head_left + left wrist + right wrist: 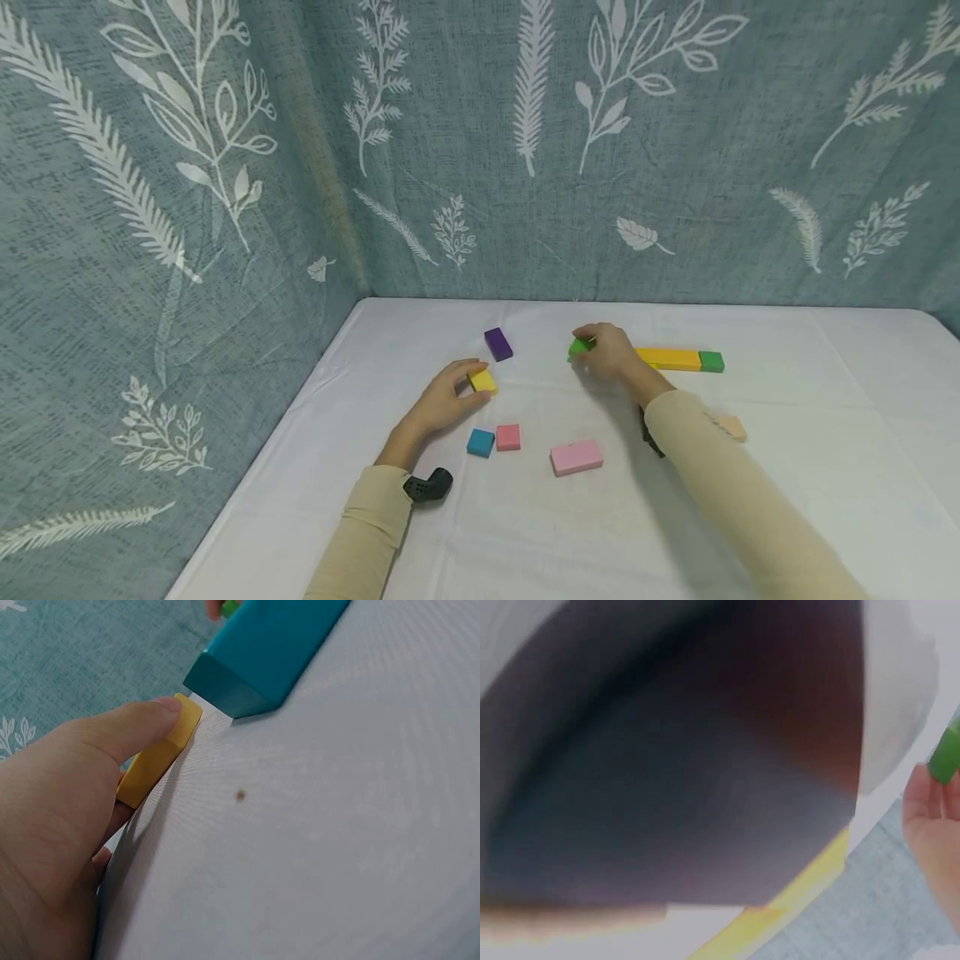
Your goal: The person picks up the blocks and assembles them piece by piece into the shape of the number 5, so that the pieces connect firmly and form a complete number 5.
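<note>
My left hand [444, 400] pinches a small yellow block [482, 381] between thumb and fingers, low over the white table. The left wrist view shows the thumb on this yellow block [159, 754], with a blue block [255, 656] close to the camera beyond it. Farther right, my right hand [609, 354] holds a green block [580, 347] at its fingertips; the hand covers part of it. Behind that wrist runs a long yellow-orange piece [670, 359] with another green block [712, 362] touching its right end.
A purple block [498, 343] lies between the hands, farther back. Nearer are a blue block [481, 443], a coral block [508, 437] and a pink block [576, 457]. The right sleeve [738, 492] partly covers a beige block [733, 427]. A leaf-patterned curtain [480, 225] hangs behind the table.
</note>
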The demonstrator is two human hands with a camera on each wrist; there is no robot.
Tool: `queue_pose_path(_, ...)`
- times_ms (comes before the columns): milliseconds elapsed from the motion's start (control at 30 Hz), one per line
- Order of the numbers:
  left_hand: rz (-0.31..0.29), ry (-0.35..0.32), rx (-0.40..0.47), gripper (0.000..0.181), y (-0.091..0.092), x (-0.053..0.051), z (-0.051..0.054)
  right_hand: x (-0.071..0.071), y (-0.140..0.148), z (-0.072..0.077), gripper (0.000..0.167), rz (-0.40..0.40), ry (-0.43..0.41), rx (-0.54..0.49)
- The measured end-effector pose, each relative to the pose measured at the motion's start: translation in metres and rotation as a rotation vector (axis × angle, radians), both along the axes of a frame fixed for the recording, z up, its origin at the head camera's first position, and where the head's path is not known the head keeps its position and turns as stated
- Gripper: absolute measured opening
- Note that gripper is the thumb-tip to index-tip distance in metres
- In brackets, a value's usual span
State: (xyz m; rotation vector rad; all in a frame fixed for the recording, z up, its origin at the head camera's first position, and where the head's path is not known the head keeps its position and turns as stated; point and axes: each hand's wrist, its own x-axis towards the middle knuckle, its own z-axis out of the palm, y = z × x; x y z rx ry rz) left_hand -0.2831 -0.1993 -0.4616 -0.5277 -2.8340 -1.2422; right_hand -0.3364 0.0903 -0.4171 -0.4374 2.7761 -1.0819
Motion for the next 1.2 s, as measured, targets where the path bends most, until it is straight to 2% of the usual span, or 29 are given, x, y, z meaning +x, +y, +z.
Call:
queue_pose_path(200, -0.004, 0.003, -0.002, 0.047, 0.000, 0.000, 0.001, 0.004, 0.014, 0.011, 0.043, 0.029, 0.007, -0.055)
queue_pose_path(500, -0.013, 0.002, -0.007, 0.047, 0.000, 0.000, 0.001, 0.014, 0.041, 0.019, 0.045, 0.087, 0.027, -0.083)
queue_pose_path(733, -0.015, 0.010, -0.009, 0.047, -0.001, 0.000, 0.000, 0.022, 0.062, 0.026, 0.047, 0.083, 0.030, -0.125)
queue_pose_path(1000, -0.013, 0.005, -0.015, 0.048, 0.000, -0.001, -0.001, 0.035, 0.093, 0.034, 0.051, 0.074, -0.011, -0.212)
queue_pose_path(1200, -0.008, 0.007, -0.016, 0.048, 0.000, -0.001, 0.001, 0.046, 0.118, 0.032, 0.051, 0.061, -0.016, -0.221)
